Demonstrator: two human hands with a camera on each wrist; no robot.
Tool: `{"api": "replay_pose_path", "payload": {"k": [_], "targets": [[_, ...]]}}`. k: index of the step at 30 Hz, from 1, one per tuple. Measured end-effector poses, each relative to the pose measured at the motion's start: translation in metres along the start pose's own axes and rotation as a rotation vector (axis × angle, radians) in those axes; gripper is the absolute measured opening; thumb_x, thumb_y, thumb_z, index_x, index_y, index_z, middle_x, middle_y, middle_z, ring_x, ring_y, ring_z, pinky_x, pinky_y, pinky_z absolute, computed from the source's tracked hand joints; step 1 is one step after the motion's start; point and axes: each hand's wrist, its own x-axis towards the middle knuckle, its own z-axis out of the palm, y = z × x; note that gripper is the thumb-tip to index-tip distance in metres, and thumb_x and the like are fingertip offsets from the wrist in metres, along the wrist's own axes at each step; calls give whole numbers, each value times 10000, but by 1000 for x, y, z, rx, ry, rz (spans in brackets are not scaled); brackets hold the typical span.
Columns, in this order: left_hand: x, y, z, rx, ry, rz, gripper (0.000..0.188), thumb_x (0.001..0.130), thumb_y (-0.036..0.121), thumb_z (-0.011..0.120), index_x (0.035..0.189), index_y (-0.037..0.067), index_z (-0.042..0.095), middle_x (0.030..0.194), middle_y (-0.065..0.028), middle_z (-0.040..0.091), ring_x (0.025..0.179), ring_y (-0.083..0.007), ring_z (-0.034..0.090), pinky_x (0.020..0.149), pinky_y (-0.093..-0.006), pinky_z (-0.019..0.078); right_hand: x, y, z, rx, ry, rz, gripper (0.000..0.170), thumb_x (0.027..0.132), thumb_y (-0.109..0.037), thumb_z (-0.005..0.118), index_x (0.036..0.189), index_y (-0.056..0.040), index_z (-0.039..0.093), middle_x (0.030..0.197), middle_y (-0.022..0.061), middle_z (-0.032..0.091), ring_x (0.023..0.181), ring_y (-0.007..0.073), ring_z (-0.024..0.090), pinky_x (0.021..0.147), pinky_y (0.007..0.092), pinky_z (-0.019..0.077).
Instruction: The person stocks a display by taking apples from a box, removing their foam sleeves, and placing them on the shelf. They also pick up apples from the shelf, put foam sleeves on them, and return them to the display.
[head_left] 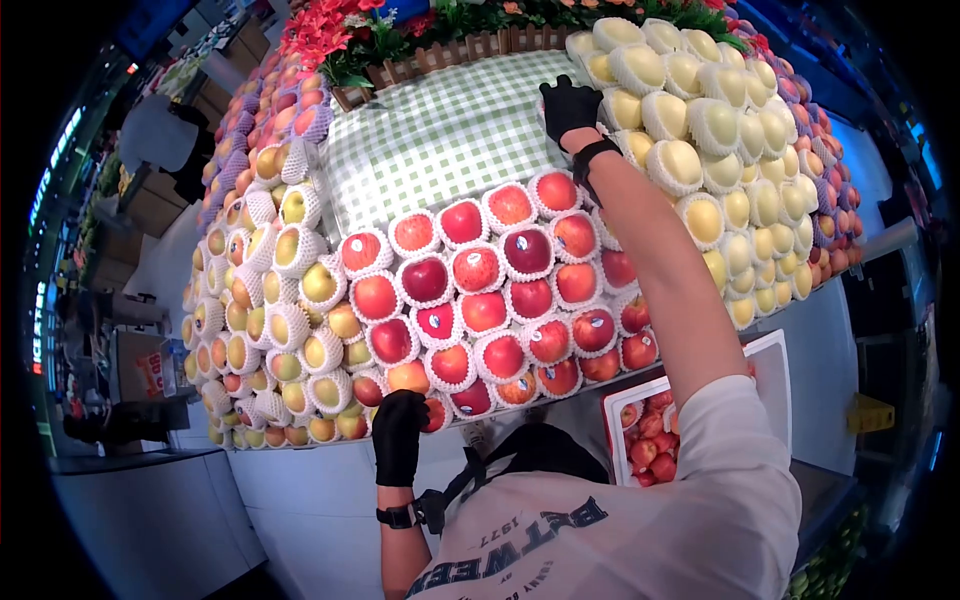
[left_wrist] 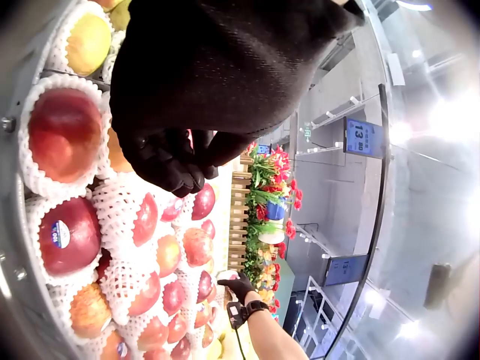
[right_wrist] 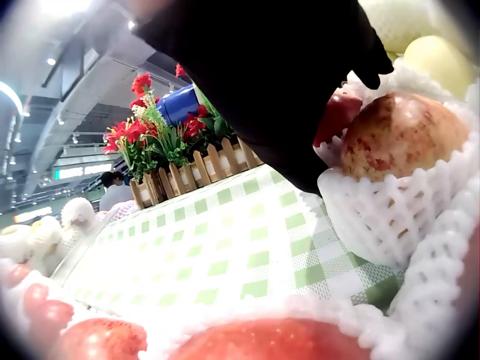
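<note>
My right hand (head_left: 572,108), in a black glove, is at the far right of the checked cloth (head_left: 440,130), beside the pale yellow fruit (head_left: 640,68). In the right wrist view its fingers and thumb curl round a red apple (right_wrist: 339,118), mostly hidden by the glove. A speckled apple (right_wrist: 401,135) in a white foam net sits right by it. My left hand (head_left: 400,430), also black-gloved, hangs with loosely curled fingers at the front edge, beside a red apple (head_left: 433,413). Netted red apples (head_left: 475,268) fill rows between the hands.
Netted yellow-red fruit (head_left: 290,250) is heaped on the left. A small wooden fence (head_left: 450,52) with red flowers (head_left: 325,35) borders the back. A white foam box (head_left: 613,440) of red apples stands below the display at the right. A person (head_left: 160,135) is in the background.
</note>
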Motion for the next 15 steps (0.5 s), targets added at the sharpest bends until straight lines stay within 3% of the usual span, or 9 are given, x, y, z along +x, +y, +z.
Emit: {"api": "replay_pose_path", "payload": {"k": [2,6,8,10,12,13,15], "targets": [[3,2,-3,-50,-28,-8,194,938,169,529,1014,-4,573,873,-59,609,742,-135,576,662,-252,471,1,0,0,68,54,-57,230,857,-205,539,1059,-229,646,1071,82,590,1000,403,577,811,605,413],[5,8,0,9,-77,32,187,940,169,529,1015,4,573,867,-54,604,733,-130,566,656,-247,463,-10,-6,-25,161,91,-84,390,752,-122,633,1120,-242,592,1111,75,544,966,366,578,753,530,455],[6,9,-1,29,-112,49,168,941,154,519,1002,6,570,851,-47,593,719,-124,553,649,-242,454,-20,-10,-42,238,92,-134,624,628,-121,713,1213,-247,534,1213,94,493,951,381,562,769,473,497],[11,10,0,-36,-145,34,137,942,124,503,974,7,566,822,-36,575,698,-116,535,641,-236,442,-39,-19,-58,385,148,-136,675,604,-151,746,1235,-242,527,1265,124,468,982,395,555,821,466,493],[19,14,-1,558,-153,483,124,943,80,451,852,27,517,748,-17,496,652,-101,490,598,-234,413,-64,-30,-71,579,181,-77,700,589,-188,765,1238,-239,509,1345,179,385,1066,416,505,895,464,458],[23,15,-2,848,-142,711,168,944,58,425,791,38,492,711,-8,456,628,-93,468,577,-233,398,-77,-36,-76,633,195,-46,702,590,-203,766,1242,-222,507,1328,186,407,1063,419,511,899,466,457],[31,5,-5,347,-132,456,126,928,42,448,830,15,522,729,-17,486,648,-104,482,597,-234,402,-104,-44,-82,724,201,-22,710,592,-232,768,1250,-190,503,1274,199,464,1051,419,526,906,472,453]]}}
